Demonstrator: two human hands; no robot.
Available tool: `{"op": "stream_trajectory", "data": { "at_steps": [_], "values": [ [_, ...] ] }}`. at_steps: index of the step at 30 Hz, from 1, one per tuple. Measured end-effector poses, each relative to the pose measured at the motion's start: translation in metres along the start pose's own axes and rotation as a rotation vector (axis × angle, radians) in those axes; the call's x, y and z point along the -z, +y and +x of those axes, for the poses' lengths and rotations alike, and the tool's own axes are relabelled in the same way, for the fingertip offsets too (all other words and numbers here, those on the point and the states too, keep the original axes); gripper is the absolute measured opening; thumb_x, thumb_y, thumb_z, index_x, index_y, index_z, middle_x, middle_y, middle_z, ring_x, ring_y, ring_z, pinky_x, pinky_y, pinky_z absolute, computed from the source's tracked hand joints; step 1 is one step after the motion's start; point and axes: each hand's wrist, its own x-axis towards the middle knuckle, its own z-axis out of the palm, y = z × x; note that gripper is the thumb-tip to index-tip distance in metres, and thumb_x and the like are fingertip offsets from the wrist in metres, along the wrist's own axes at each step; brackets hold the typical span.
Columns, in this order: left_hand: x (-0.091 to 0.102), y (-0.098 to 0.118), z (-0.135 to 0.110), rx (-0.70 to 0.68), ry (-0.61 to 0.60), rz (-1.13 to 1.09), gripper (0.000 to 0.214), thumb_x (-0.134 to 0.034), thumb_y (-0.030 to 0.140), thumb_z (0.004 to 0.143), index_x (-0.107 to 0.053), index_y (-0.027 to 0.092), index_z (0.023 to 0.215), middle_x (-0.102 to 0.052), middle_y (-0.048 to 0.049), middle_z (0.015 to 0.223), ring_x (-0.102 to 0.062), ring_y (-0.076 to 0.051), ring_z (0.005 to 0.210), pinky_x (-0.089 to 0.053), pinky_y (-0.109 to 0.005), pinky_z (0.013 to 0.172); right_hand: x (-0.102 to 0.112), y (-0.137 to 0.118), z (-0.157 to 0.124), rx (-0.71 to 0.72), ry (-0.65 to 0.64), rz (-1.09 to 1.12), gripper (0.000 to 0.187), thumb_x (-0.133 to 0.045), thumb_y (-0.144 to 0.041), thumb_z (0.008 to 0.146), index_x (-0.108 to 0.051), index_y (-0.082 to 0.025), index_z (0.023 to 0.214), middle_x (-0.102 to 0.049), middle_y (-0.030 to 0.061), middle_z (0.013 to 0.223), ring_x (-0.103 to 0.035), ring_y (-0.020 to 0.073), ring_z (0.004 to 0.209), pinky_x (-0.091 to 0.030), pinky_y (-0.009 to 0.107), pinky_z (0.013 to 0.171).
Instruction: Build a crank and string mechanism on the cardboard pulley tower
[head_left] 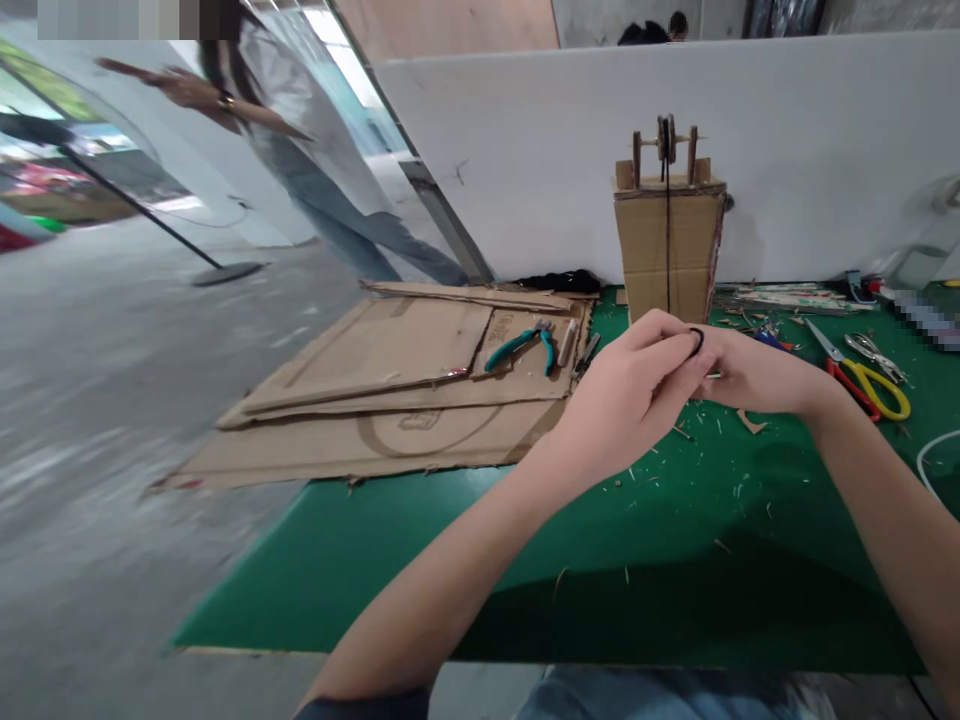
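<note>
My left hand (634,385) and my right hand (746,368) meet above the table, fingers bent and pressed together. A small black band (697,342) curves over the fingers where they touch. Whatever else lies between the fingertips is hidden, though a thin pale tip shows under the right fingers. Just behind the hands stands an upright cardboard box (641,245). On its top, a wheel (663,140) sits on a stick axle between two posts. A black cord (668,255) hangs from the wheel down the box front and passes out of sight behind my left hand.
Cardboard sheets (360,355) cover the green table's (360,560) left side, with teal-handled pliers (511,350) on top. Scissors (883,388), metal snips (874,352), sticks (795,299) and scraps lie right. A white panel (525,170) stands behind. A person (300,130) stands at left.
</note>
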Motion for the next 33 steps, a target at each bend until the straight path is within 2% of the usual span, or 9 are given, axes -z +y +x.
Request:
{"op": "stream_trajectory", "data": {
  "at_steps": [5,8,10,11,14,17,22,27,33],
  "values": [
    [-0.003,-0.012,-0.001,0.006,0.062,0.008,0.021,-0.044,0.03,0.099,-0.054,0.019,0.085,-0.061,-0.0056,0.091,-0.057,-0.013,0.077,-0.048,-0.028,0.066,-0.003,0.003,-0.001,-0.032,0.065,0.111,0.022,-0.05,-0.037,0.095,-0.058,-0.02,0.082,-0.055,-0.0008,0.072,-0.049,0.013,0.066,-0.04,0.027,0.06],
    [-0.02,-0.036,-0.005,0.06,0.27,0.006,0.021,-0.048,0.038,0.097,-0.051,0.019,0.106,-0.06,-0.0045,0.094,-0.056,-0.012,0.074,-0.046,-0.027,0.064,-0.002,0.0,-0.001,-0.075,0.246,0.19,0.03,-0.049,-0.046,0.096,-0.064,-0.021,0.092,-0.049,-0.0032,0.064,-0.044,0.0113,0.058,-0.039,0.026,0.056],
    [-0.036,-0.057,-0.009,0.106,0.306,0.078,0.019,-0.047,0.037,0.097,-0.049,0.018,0.103,-0.059,-0.0038,0.089,-0.056,-0.013,0.076,-0.046,-0.028,0.067,-0.002,-0.003,0.0,-0.05,0.389,0.239,0.033,-0.049,-0.051,0.096,-0.065,-0.022,0.098,-0.043,-0.0047,0.06,-0.041,0.0111,0.055,-0.039,0.026,0.054],
    [-0.045,-0.066,-0.011,0.126,0.232,0.138,0.018,-0.047,0.035,0.096,-0.05,0.017,0.098,-0.059,-0.004,0.087,-0.056,-0.014,0.077,-0.045,-0.029,0.069,-0.002,-0.006,0.0,-0.024,0.449,0.264,0.035,-0.049,-0.053,0.096,-0.066,-0.023,0.099,-0.04,-0.0053,0.059,-0.039,0.0111,0.054,-0.039,0.026,0.054],
    [-0.066,-0.085,-0.018,0.114,-0.178,0.403,0.021,-0.047,0.034,0.097,-0.055,0.017,0.088,-0.063,-0.0082,0.093,-0.058,-0.022,0.094,-0.044,-0.036,0.079,-0.003,-0.015,0.001,0.049,0.569,0.315,0.033,-0.051,-0.054,0.095,-0.066,-0.025,0.101,-0.035,-0.0059,0.058,-0.036,0.0116,0.052,-0.037,0.028,0.051],
    [-0.079,-0.092,-0.025,0.126,-0.341,0.563,0.02,-0.05,0.032,0.095,-0.057,0.015,0.103,-0.064,-0.0118,0.105,-0.055,-0.028,0.106,-0.041,-0.04,0.084,-0.003,-0.026,0.0,0.114,0.654,0.37,0.025,-0.055,-0.048,0.095,-0.068,-0.028,0.099,-0.035,-0.0056,0.059,-0.034,0.0121,0.052,-0.037,0.029,0.051],
    [-0.088,-0.095,-0.032,0.144,-0.312,0.596,0.02,-0.051,0.029,0.095,-0.055,0.015,0.109,-0.064,-0.0125,0.11,-0.053,-0.029,0.111,-0.038,-0.042,0.088,-0.003,-0.043,-0.003,0.16,0.79,0.433,0.018,-0.057,-0.043,0.094,-0.068,-0.029,0.09,-0.034,-0.0053,0.058,-0.027,0.0123,0.05,-0.033,0.031,0.05],
    [-0.095,-0.092,-0.031,0.11,-0.217,0.58,0.025,-0.044,0.036,0.099,-0.058,0.017,0.107,-0.064,-0.0114,0.104,-0.057,-0.026,0.099,-0.039,-0.039,0.083,-0.004,-0.049,-0.002,0.153,0.841,0.404,0.019,-0.057,-0.047,0.093,-0.063,-0.03,0.086,-0.032,-0.0046,0.058,-0.03,0.0131,0.049,-0.034,0.032,0.05],
    [-0.102,-0.097,-0.03,0.11,-0.282,0.497,0.028,-0.04,0.028,0.101,-0.065,0.015,0.099,-0.062,-0.0091,0.096,-0.059,-0.02,0.091,-0.044,-0.031,0.075,-0.005,-0.049,-0.003,0.096,0.836,0.391,0.026,-0.053,-0.056,0.093,-0.061,-0.031,0.092,-0.03,-0.0038,0.059,-0.034,0.0134,0.05,-0.036,0.031,0.049]
  ]
}}
